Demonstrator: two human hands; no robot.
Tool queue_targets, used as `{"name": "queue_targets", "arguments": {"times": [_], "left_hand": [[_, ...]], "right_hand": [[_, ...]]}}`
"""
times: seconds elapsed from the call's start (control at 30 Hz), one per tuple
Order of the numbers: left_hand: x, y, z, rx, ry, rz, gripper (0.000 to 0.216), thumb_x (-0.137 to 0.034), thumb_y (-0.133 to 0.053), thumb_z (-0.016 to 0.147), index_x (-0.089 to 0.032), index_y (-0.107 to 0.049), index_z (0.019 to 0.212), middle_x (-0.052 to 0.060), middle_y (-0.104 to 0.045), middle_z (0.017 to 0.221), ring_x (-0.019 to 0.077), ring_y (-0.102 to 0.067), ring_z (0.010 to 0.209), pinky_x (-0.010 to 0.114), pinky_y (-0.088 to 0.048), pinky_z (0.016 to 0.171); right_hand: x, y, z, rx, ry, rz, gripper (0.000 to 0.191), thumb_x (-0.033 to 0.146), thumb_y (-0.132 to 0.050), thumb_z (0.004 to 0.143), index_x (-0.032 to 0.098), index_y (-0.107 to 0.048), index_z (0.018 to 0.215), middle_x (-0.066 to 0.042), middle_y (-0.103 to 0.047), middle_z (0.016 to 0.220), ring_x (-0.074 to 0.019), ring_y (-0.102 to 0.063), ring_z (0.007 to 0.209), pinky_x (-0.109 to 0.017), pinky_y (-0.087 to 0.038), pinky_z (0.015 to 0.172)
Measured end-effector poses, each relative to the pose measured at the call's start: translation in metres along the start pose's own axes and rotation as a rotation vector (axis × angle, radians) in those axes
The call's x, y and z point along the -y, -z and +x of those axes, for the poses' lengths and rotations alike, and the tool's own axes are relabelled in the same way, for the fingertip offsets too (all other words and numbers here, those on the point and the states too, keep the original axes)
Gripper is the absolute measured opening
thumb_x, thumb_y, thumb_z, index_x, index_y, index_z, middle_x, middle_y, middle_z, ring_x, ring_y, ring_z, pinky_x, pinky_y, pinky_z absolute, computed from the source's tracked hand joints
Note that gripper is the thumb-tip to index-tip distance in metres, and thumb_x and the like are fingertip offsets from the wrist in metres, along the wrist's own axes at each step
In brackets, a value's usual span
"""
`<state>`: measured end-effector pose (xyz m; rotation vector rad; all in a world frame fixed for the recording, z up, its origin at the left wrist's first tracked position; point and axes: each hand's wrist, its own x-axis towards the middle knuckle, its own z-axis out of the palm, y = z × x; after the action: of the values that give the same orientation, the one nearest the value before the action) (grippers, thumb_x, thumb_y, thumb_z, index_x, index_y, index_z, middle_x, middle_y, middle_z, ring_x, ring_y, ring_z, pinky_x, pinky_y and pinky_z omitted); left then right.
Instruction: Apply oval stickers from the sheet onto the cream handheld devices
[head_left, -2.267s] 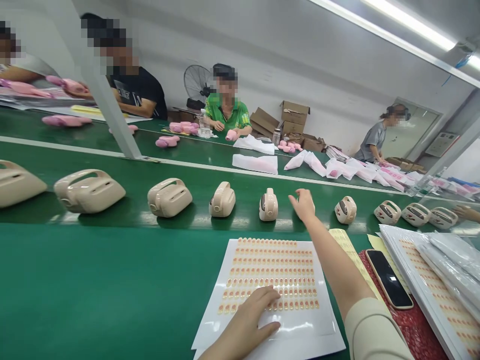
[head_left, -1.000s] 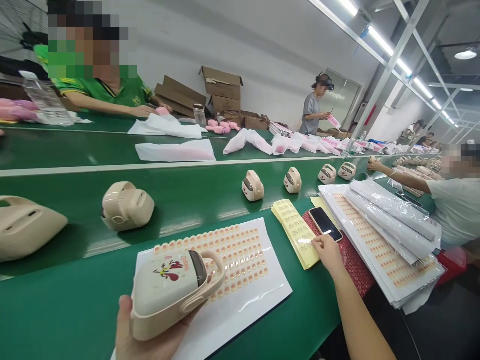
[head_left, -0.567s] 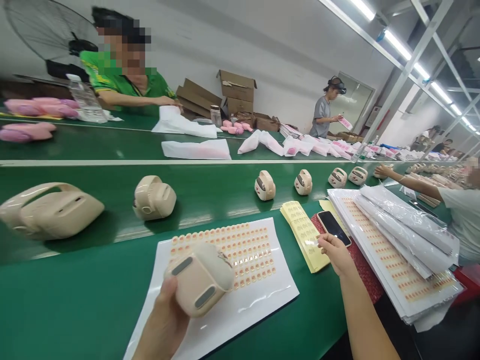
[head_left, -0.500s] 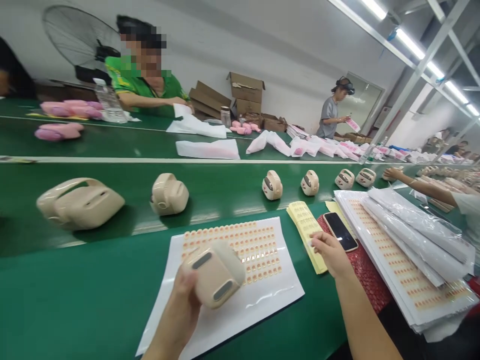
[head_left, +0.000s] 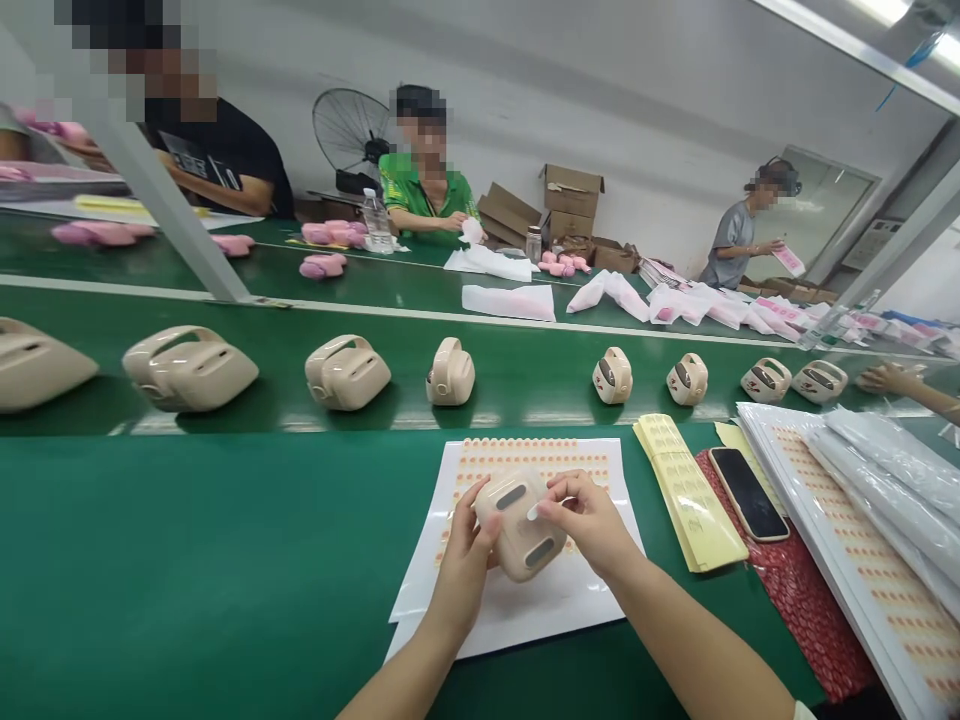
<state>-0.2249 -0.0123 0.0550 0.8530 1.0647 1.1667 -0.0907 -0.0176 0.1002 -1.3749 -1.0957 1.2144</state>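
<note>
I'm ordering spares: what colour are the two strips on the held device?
Grey strips, on the cream device; best seen in the head view.

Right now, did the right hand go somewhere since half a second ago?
Yes. The right hand was over the yellow sheets; now it is left of them, at the beige device.
</note>
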Motion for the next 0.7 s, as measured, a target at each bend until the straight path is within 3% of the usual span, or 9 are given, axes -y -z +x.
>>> {"name": "queue_targets", "arguments": {"times": [0.27,0.53,0.63,0.7], "left_hand": [[0.001,0.000,-0.001,-0.003,0.002,-0.034,0.062,-0.057,-0.058,0.066,-0.027,-0.042,0.118,0.009,-0.043,0.127,0.0309,-0.045,0.112,0.032,-0.052,0.064],[0.001,0.002,-0.003,-0.066,0.008,-0.083,0.055,-0.054,-0.061,0.066,-0.028,-0.048,0.112,0.006,-0.053,0.116,0.0276,-0.053,0.102,0.031,-0.052,0.063],[-0.003,0.002,-0.001,-0.097,0.045,-0.170,0.046,-0.051,-0.060,0.068,-0.027,-0.055,0.107,0.003,-0.059,0.109,0.0272,-0.054,0.103,0.032,-0.053,0.067],[-0.010,0.002,0.001,-0.115,0.122,-0.280,0.040,-0.048,-0.056,0.071,-0.026,-0.058,0.105,0.001,-0.065,0.099,0.0266,-0.056,0.102,0.033,-0.053,0.070]], "right_hand": [[-0.009,-0.001,-0.003,-0.035,0.123,-0.106,0.012,0.030,-0.063,0.063,0.019,-0.057,0.062,-0.005,-0.048,0.090,-0.0197,-0.049,0.085,-0.034,-0.042,0.074],[-0.012,-0.011,-0.018,-0.119,0.625,-0.342,0.006,0.020,-0.052,0.075,0.021,-0.053,0.069,-0.006,-0.047,0.088,-0.0177,-0.051,0.086,-0.033,-0.046,0.076],[-0.006,0.003,-0.026,-0.165,0.629,-0.278,0.004,0.024,-0.053,0.078,0.022,-0.053,0.074,-0.004,-0.048,0.086,-0.0172,-0.051,0.087,-0.033,-0.045,0.079],[-0.004,0.030,-0.028,-0.241,0.587,-0.281,0.007,0.028,-0.054,0.078,0.022,-0.053,0.075,-0.004,-0.050,0.087,-0.0179,-0.052,0.089,-0.034,-0.044,0.081]]}}
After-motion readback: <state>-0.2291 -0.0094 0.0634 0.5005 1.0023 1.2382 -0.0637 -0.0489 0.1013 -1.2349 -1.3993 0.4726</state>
